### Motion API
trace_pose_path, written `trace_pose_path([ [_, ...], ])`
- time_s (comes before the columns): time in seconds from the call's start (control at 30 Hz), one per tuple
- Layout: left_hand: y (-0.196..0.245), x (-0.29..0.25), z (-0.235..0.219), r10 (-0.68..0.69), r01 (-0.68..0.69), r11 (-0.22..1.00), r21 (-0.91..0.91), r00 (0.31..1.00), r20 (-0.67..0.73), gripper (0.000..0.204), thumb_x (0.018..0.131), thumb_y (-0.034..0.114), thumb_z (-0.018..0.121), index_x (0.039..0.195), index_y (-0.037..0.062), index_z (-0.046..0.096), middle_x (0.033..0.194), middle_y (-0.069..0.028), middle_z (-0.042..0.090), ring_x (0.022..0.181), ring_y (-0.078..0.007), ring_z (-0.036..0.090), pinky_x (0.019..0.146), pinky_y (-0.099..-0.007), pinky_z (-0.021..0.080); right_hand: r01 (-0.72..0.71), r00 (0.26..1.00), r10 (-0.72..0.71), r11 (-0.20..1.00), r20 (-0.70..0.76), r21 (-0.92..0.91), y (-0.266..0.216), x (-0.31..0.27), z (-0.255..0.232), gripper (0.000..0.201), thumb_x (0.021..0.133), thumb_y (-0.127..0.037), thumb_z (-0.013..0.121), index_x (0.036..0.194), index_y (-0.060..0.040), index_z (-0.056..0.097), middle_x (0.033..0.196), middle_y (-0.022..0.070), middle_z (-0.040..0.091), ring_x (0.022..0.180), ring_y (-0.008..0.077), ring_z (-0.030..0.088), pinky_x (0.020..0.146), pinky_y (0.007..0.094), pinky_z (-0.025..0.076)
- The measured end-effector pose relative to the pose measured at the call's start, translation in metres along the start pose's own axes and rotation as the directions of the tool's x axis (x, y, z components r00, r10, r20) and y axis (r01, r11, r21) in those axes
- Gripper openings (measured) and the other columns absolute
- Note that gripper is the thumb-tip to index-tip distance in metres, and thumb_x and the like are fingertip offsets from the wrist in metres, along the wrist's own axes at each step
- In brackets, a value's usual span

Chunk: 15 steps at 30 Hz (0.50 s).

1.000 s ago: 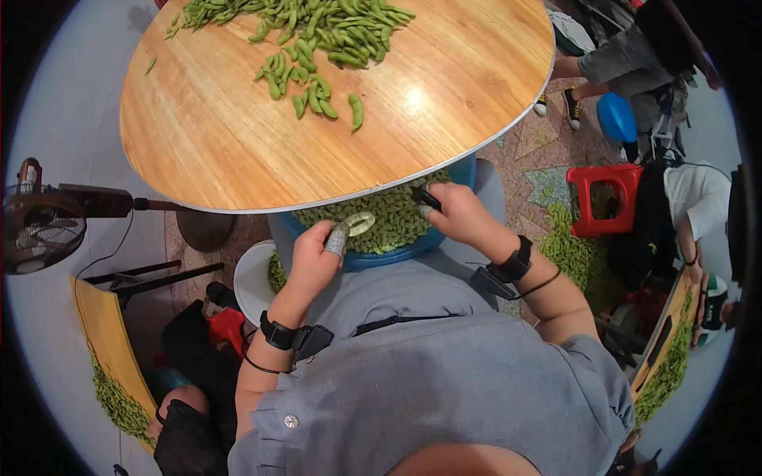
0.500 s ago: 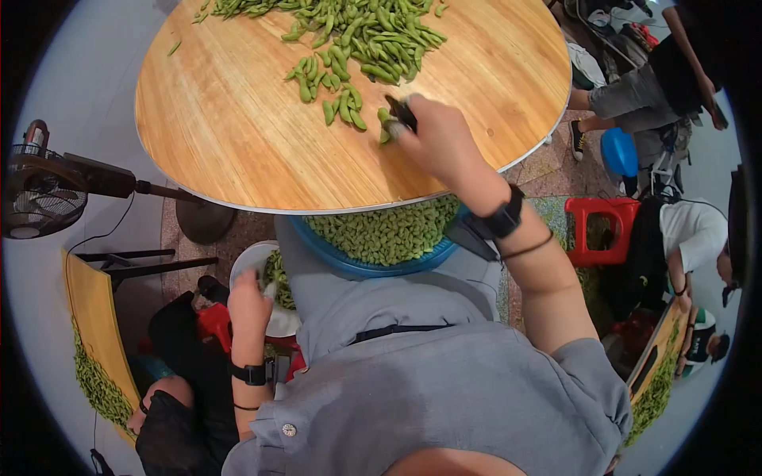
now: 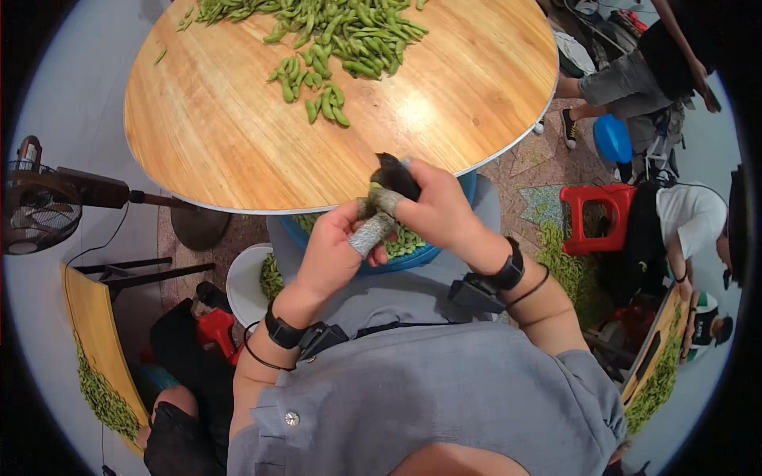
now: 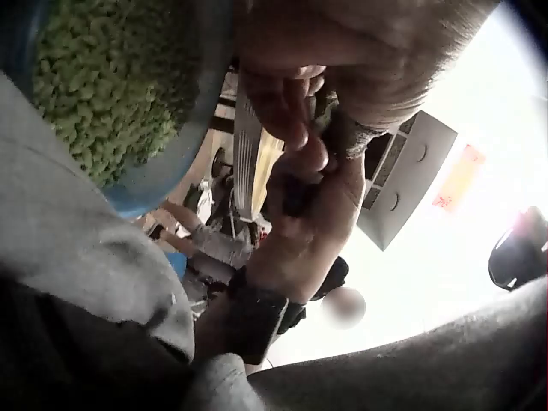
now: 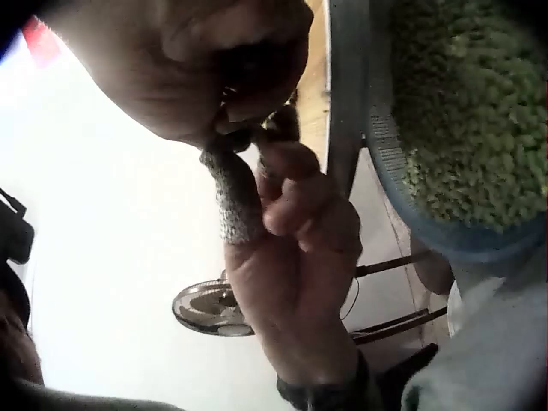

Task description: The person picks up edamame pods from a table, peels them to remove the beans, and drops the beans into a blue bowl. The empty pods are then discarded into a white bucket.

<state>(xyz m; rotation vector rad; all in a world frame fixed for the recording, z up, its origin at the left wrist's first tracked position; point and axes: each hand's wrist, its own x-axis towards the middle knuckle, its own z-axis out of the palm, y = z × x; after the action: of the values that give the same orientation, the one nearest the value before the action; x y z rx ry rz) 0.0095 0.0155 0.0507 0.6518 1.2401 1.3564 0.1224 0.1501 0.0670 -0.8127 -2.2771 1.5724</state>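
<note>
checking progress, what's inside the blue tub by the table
Shelled beans. They cover the bottom of the tub, and in the head view the table hides its far part.

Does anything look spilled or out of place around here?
Yes: a loose spread of green pods or shells litters the speckled floor beside the red plastic stool, whereas the plump green bean pods are heaped on the round wooden table. That looks untidy, though I can't tell whether it spilled or was discarded there.
</note>
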Motion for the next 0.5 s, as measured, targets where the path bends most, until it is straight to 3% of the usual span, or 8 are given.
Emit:
trace_pose_path([
  [0.1, -0.010, 0.007, 0.004, -0.008, 0.004, 0.998, -0.056, 0.998, -0.061, 0.015, 0.091, 0.007, 0.049, 0.100, 0.0015, 0.058, 0.078, -0.0010, 0.060, 0.060, -0.0051, 0.050, 0.054, -0.0195, 0.041, 0.128, 0.988, -0.113, 0.979, -0.101, 0.161, 0.013, -0.020, -0.008, 0.028, 0.081, -0.012, 0.056, 0.105, 0.0026, 0.056, 0.085, 0.0145, 0.063, 0.077, 0.0200, 0.062, 0.069, 0.0314, 0.048],
  [0.13, -0.014, 0.008, 0.003, -0.004, -0.002, 0.997, -0.073, 0.997, -0.080, 0.014, 0.090, 0.007, 0.050, 0.100, 0.0015, 0.059, 0.075, -0.0007, 0.058, 0.057, -0.0051, 0.048, 0.052, -0.0194, 0.038, 0.206, 0.977, -0.201, 0.976, -0.077, 0.073, 0.022, -0.024, -0.010, 0.034, 0.085, -0.010, 0.051, 0.116, 0.0023, 0.051, 0.088, 0.0153, 0.062, 0.079, 0.0195, 0.060, 0.071, 0.0308, 0.048],
  [0.17, -0.015, 0.008, 0.002, -0.001, -0.008, 0.996, -0.090, 0.995, -0.098, 0.014, 0.090, 0.008, 0.052, 0.100, 0.0016, 0.060, 0.073, -0.0003, 0.057, 0.054, -0.0052, 0.045, 0.051, -0.0194, 0.036, 0.206, 0.977, -0.200, 0.976, -0.081, 0.077, 0.023, -0.030, -0.013, 0.034, 0.085, -0.010, 0.051, 0.116, 0.0023, 0.051, 0.088, 0.0153, 0.062, 0.079, 0.0195, 0.060, 0.071, 0.0308, 0.048],
  [0.23, -0.015, 0.008, 0.004, -0.010, 0.002, 0.998, -0.069, 0.995, -0.104, 0.015, 0.089, 0.008, 0.053, 0.100, 0.0019, 0.060, 0.072, 0.0001, 0.056, 0.054, -0.0047, 0.044, 0.050, -0.0191, 0.035, 0.013, 0.988, -0.036, 0.988, 0.150, 0.152, 0.014, -0.039, -0.018, 0.037, 0.085, -0.010, 0.048, 0.120, 0.0018, 0.048, 0.086, 0.0154, 0.061, 0.078, 0.0206, 0.059, 0.071, 0.0315, 0.048],
  [0.3, -0.014, 0.006, 0.006, -0.016, 0.011, 0.999, -0.049, 0.994, -0.111, 0.015, 0.089, 0.008, 0.053, 0.101, 0.0022, 0.060, 0.072, 0.0006, 0.056, 0.054, -0.0042, 0.043, 0.050, -0.0188, 0.034, 0.047, 0.980, -0.068, 0.992, 0.187, 0.117, 0.022, -0.040, -0.017, 0.039, 0.084, -0.007, 0.045, 0.122, 0.0010, 0.047, 0.084, 0.0146, 0.060, 0.075, 0.0211, 0.059, 0.069, 0.0325, 0.047],
  [0.37, -0.012, 0.005, 0.009, -0.012, 0.014, 1.000, 0.013, 0.995, -0.100, 0.016, 0.089, 0.008, 0.054, 0.101, 0.0017, 0.061, 0.073, 0.0016, 0.056, 0.056, -0.0029, 0.044, 0.051, -0.0174, 0.033, 0.033, 0.961, -0.041, 0.999, 0.275, 0.035, 0.026, -0.038, -0.019, 0.034, 0.091, -0.007, 0.043, 0.124, 0.0005, 0.046, 0.087, 0.0035, 0.057, 0.075, 0.0095, 0.052, 0.068, 0.0248, 0.046],
  [0.4, -0.011, 0.004, 0.010, -0.011, 0.012, 1.000, 0.016, 0.995, -0.101, 0.016, 0.089, 0.008, 0.054, 0.101, 0.0017, 0.061, 0.073, 0.0016, 0.056, 0.056, -0.0029, 0.044, 0.051, -0.0174, 0.033, 0.036, 0.961, -0.044, 0.999, 0.274, 0.036, 0.028, -0.037, -0.017, 0.034, 0.091, -0.007, 0.043, 0.124, 0.0005, 0.046, 0.087, 0.0035, 0.057, 0.075, 0.0095, 0.052, 0.068, 0.0248, 0.046],
  [0.5, -0.015, 0.003, 0.012, 0.052, -0.035, 0.991, 0.125, 0.990, -0.133, 0.016, 0.088, 0.009, 0.055, 0.100, 0.0002, 0.061, 0.075, 0.0027, 0.057, 0.058, -0.0055, 0.047, 0.052, -0.0210, 0.037, 0.124, 0.966, -0.151, 0.983, 0.211, 0.137, 0.029, -0.037, -0.013, 0.043, 0.079, -0.003, 0.042, 0.122, -0.0007, 0.046, 0.084, 0.0133, 0.058, 0.076, 0.0207, 0.056, 0.071, 0.0330, 0.046],
])
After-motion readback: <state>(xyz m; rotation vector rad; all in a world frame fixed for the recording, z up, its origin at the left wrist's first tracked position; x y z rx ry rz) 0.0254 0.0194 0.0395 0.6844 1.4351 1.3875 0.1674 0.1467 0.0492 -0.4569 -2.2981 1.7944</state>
